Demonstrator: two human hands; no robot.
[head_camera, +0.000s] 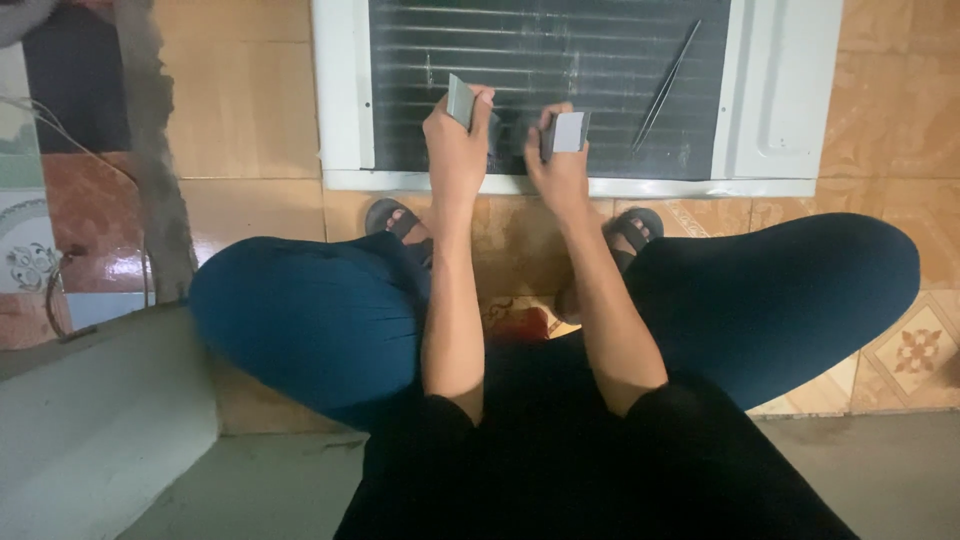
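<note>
Gripping flat grey cards: left hand (455, 150), right hand (558, 165), over finned unit (560, 80).

The white-framed unit with dark metal fins (560, 60) is cut off by the top edge. Part of its fins is hidden behind the left hand (455, 150) and right hand (558, 170). What the small grey flat pieces (568, 132) are cannot be told.

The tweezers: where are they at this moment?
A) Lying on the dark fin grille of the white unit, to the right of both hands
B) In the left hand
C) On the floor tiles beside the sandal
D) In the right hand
A: the tweezers lie slanted on the dark fin grille, apart from the right hand and the left hand, which each hold a small grey card-like piece.
</note>
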